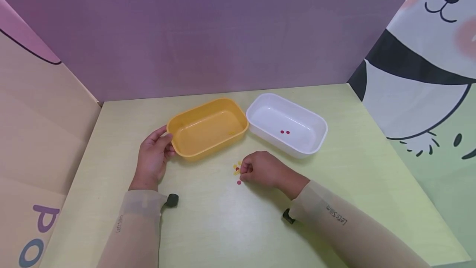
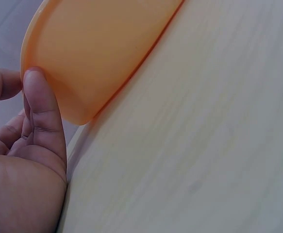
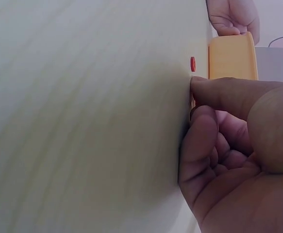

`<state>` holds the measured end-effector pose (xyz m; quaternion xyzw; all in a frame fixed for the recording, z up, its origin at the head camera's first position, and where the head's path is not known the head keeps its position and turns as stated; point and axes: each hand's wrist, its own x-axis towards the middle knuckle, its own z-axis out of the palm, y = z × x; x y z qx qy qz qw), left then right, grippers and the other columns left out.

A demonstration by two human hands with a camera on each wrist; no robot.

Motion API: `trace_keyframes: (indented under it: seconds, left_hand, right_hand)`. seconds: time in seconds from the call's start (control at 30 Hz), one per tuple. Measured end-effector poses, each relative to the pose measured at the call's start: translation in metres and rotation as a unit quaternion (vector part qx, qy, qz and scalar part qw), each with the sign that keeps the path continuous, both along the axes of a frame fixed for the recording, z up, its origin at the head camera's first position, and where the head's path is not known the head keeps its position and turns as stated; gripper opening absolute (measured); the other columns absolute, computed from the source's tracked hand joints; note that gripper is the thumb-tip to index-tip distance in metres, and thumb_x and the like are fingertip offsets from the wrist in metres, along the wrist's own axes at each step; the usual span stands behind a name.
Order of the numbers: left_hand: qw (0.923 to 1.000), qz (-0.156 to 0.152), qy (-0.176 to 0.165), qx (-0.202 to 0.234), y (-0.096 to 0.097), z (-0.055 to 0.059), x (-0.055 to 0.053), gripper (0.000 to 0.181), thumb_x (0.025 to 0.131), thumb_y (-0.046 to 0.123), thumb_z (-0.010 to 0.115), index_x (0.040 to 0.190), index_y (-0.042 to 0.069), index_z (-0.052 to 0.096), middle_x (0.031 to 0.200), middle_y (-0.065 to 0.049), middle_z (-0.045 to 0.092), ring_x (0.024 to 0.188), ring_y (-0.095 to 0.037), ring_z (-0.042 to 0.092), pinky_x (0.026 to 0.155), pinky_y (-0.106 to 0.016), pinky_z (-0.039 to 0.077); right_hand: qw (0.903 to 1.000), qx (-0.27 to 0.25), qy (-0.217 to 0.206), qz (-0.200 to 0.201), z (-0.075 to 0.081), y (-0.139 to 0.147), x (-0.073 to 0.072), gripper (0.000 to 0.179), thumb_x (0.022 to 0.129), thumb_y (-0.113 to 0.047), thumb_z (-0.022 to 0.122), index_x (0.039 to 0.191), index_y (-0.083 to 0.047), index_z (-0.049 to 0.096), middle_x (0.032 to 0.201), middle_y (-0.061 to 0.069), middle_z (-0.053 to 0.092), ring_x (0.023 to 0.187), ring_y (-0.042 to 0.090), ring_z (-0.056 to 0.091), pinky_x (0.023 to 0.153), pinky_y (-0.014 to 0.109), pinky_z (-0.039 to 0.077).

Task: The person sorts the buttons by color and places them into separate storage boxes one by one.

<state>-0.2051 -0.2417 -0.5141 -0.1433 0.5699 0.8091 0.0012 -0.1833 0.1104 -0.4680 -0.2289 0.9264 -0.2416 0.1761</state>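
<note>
My left hand [image 1: 152,158] holds the near left end of a yellow plastic tray [image 1: 206,152], its thumb [image 2: 44,107] against the outer wall just under the rim. In front of the trays lies a small cluster of yellow discs [image 1: 235,166] and red discs [image 1: 239,183]. My right hand [image 1: 262,168] is down at that cluster, thumb and forefinger tips low against the table around a few discs; I cannot tell whether one is pinched. One red disc [image 3: 192,64] lies just beyond the right thumb. Faint yellow discs [image 1: 231,132] lie inside the yellow tray.
A white tray [image 1: 310,148] stands right of the yellow one, their ends close together, with two red discs [image 1: 284,132] on its floor. Behind the pale table [image 1: 208,226] rises a purple wall [image 1: 223,32]. Printed panels flank the table on both sides.
</note>
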Motion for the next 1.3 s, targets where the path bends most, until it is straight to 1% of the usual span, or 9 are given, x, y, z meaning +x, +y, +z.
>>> trace_keyframes:
  seconds: [0.17,0.37,0.53,0.73,0.87,0.93,1.07,1.17,1.3]
  left_hand:
    - [1.0,0.0,-0.001,0.0,0.0,0.0,0.0,0.043,0.112,0.017,0.071,0.154,0.014,0.064,0.102,-0.005,0.07,0.075,-0.011,0.067,0.067,-0.019,0.062]
    - [1.0,0.002,0.005,-0.003,-0.001,-0.001,0.0,0.042,0.112,0.017,0.072,0.154,0.013,0.065,0.099,-0.004,0.07,0.074,-0.011,0.068,0.066,-0.019,0.062]
    - [1.0,0.002,0.008,-0.006,-0.002,-0.003,0.0,0.043,0.112,0.019,0.073,0.154,0.014,0.065,0.099,-0.004,0.071,0.075,-0.012,0.069,0.067,-0.019,0.062]
    - [1.0,-0.002,0.006,-0.004,-0.002,-0.003,0.0,0.043,0.112,0.019,0.072,0.155,0.015,0.065,0.101,-0.005,0.071,0.075,-0.011,0.069,0.067,-0.019,0.063]
    - [1.0,-0.002,0.006,-0.003,-0.001,-0.001,0.0,0.042,0.113,0.018,0.071,0.154,0.014,0.065,0.101,-0.005,0.07,0.075,-0.011,0.068,0.067,-0.019,0.063]
    - [1.0,-0.002,0.006,-0.003,-0.001,-0.001,0.0,0.042,0.113,0.017,0.071,0.154,0.014,0.065,0.1,-0.005,0.07,0.074,-0.011,0.068,0.067,-0.019,0.063]
    - [1.0,0.001,0.005,-0.007,0.0,-0.001,0.0,0.041,0.112,0.018,0.072,0.153,0.014,0.066,0.099,-0.004,0.071,0.075,-0.012,0.068,0.067,-0.019,0.062]
    - [1.0,0.003,0.003,-0.008,0.0,-0.001,0.0,0.042,0.112,0.019,0.072,0.153,0.015,0.066,0.099,-0.004,0.071,0.075,-0.012,0.068,0.067,-0.019,0.062]
    - [1.0,0.002,0.003,-0.004,-0.001,-0.002,-0.001,0.042,0.112,0.018,0.072,0.154,0.014,0.066,0.098,-0.004,0.071,0.074,-0.012,0.068,0.067,-0.019,0.062]
  right_hand:
    - [1.0,-0.002,0.006,0.007,0.0,0.001,0.001,0.018,0.096,-0.013,0.082,0.083,-0.023,0.074,0.075,-0.013,0.066,0.079,0.007,0.058,0.079,0.027,0.052]
    - [0.9997,-0.012,0.02,-0.001,-0.002,0.002,0.003,0.02,0.093,-0.011,0.08,0.081,-0.025,0.074,0.074,-0.015,0.064,0.078,0.007,0.059,0.079,0.026,0.051]
    - [0.9994,-0.024,0.026,-0.005,-0.005,0.004,0.002,0.02,0.091,-0.011,0.079,0.079,-0.025,0.074,0.072,-0.015,0.064,0.079,0.008,0.059,0.078,0.027,0.051]
    - [0.9988,-0.042,0.02,-0.017,-0.007,0.009,-0.003,0.02,0.089,-0.01,0.074,0.078,-0.027,0.073,0.071,-0.015,0.063,0.08,0.01,0.06,0.082,0.029,0.051]
    - [0.9974,-0.066,-0.003,-0.027,-0.007,0.014,-0.006,0.018,0.09,-0.012,0.077,0.08,-0.026,0.075,0.074,-0.013,0.065,0.079,0.011,0.061,0.079,0.03,0.053]
    - [0.9954,-0.083,-0.026,-0.042,-0.004,0.016,-0.007,0.016,0.091,-0.013,0.078,0.082,-0.027,0.076,0.075,-0.01,0.068,0.078,0.013,0.062,0.076,0.03,0.054]
    - [0.9865,-0.132,-0.069,-0.069,0.009,0.018,-0.008,0.01,0.092,-0.015,0.078,0.088,-0.023,0.078,0.076,-0.004,0.07,0.071,0.016,0.064,0.068,0.029,0.054]
    - [0.9805,-0.162,-0.08,-0.076,0.023,0.02,-0.009,0.005,0.094,-0.017,0.076,0.091,-0.019,0.079,0.074,-0.001,0.07,0.069,0.019,0.065,0.065,0.028,0.051]
    - [0.9776,-0.174,-0.081,-0.086,0.043,0.024,-0.015,0.006,0.097,-0.019,0.076,0.094,-0.015,0.079,0.078,0.001,0.07,0.071,0.021,0.067,0.069,0.03,0.052]
